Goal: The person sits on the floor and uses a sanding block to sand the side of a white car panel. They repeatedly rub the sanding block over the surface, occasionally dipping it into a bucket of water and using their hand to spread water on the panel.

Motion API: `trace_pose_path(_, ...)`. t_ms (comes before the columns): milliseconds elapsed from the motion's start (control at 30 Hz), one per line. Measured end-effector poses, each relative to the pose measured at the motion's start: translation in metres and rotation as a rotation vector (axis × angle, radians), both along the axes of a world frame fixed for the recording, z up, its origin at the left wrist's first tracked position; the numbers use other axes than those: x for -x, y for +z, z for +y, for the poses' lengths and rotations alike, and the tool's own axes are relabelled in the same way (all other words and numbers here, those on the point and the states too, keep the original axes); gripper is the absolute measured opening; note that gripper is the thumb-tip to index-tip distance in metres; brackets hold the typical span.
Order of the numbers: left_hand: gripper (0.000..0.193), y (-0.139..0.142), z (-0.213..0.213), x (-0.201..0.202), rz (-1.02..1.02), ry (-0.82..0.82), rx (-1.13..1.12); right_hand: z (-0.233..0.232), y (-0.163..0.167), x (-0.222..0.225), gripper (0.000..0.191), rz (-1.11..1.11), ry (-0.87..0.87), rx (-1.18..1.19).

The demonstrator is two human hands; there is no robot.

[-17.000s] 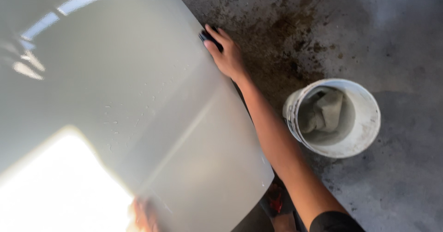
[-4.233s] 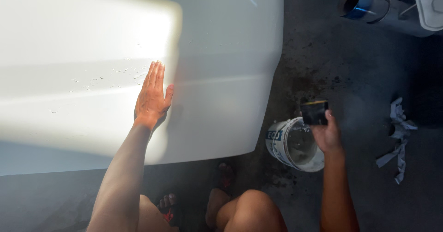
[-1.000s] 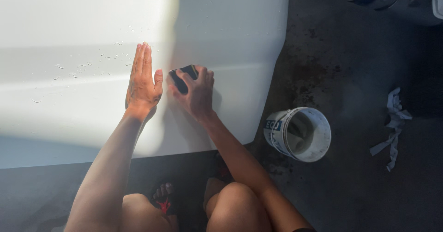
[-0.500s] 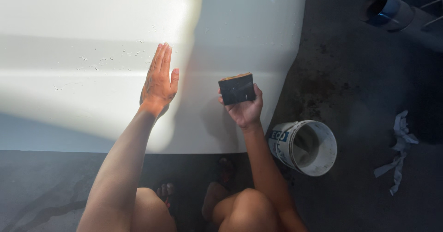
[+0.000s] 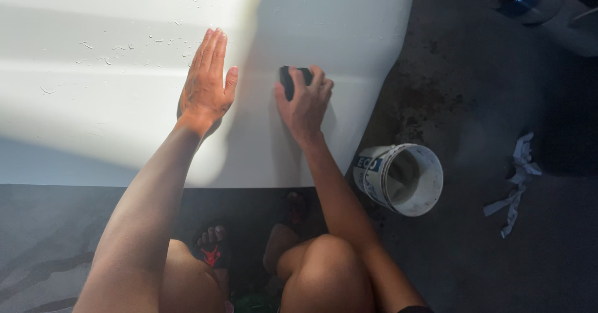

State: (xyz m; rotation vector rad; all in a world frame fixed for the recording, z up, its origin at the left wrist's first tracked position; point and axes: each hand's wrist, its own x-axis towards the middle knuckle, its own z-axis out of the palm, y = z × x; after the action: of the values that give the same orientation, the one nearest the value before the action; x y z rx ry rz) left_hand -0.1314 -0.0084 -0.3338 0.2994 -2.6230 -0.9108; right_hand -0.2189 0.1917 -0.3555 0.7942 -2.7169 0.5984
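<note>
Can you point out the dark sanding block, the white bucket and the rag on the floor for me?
dark sanding block point(image 5: 288, 79), head view, on its exposed top edge above the fingers.
white bucket point(image 5: 372, 175), head view, on its outer wall.
rag point(image 5: 517, 179), head view, on its crumpled middle.

A dark stained floor point(image 5: 498, 269) bears a white bucket point(image 5: 398, 179) and crumpled rag point(image 5: 516, 182).

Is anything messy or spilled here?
A little. Water drops dot the white panel above the flat left hand, and a crumpled rag lies on the stained floor beyond the white bucket.
</note>
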Motion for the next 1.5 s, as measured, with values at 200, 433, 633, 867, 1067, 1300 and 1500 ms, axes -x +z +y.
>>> trace_pose_path(200,0.057,-0.001,0.001,-0.002,0.082,-0.028,-0.046,-0.002,-0.012,0.003,0.044,0.068,0.258,0.025)
trace_pose_path(433,0.059,-0.002,-0.003,-0.003,0.043,0.003,-0.009,0.140,-0.002,0.081,0.038,-0.120,-0.322,0.098)
trace_pose_path(633,0.058,-0.004,-0.004,-0.001,0.122,-0.005,-0.026,-0.015,-0.016,-0.004,0.043,0.104,0.127,0.152)
trace_pose_path(867,0.060,-0.005,-0.002,0.000,0.070,-0.076,-0.004,0.050,-0.013,0.035,0.045,-0.038,0.033,0.046)
trace_pose_path(1067,0.063,0.004,0.001,0.002,0.044,-0.079,0.092,0.114,0.007,0.061,0.039,-0.072,-0.313,0.137)
trace_pose_path(1300,0.062,0.000,-0.002,0.002,0.132,-0.086,-0.037,-0.042,-0.004,-0.028,0.044,-0.058,0.297,0.140)
trace_pose_path(1500,0.063,0.001,-0.002,0.000,0.103,-0.058,-0.033,0.120,-0.015,0.072,0.044,-0.005,-0.227,0.190)
